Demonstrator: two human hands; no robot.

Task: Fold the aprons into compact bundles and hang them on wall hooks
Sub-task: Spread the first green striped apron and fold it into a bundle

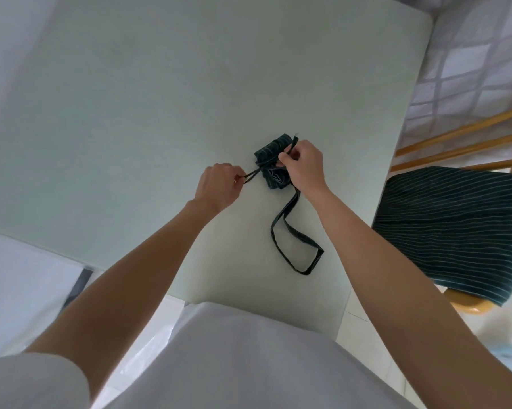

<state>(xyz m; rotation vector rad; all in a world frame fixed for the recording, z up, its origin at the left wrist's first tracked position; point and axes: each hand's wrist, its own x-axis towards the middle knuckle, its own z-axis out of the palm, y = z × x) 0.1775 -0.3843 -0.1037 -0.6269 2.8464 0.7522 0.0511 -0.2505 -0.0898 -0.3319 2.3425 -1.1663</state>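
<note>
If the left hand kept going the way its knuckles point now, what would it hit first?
Likely the small dark green striped apron bundle, just past the thin tie the left hand pinches. The right hand lies close behind it; depth is unclear.

Dark striped apron bundle [271, 162] on table; second apron [455, 228] draped over chair.

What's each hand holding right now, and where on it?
Left hand pinches one tie string of the folded apron bundle; right hand pinches the other tie end above the bundle.
</note>
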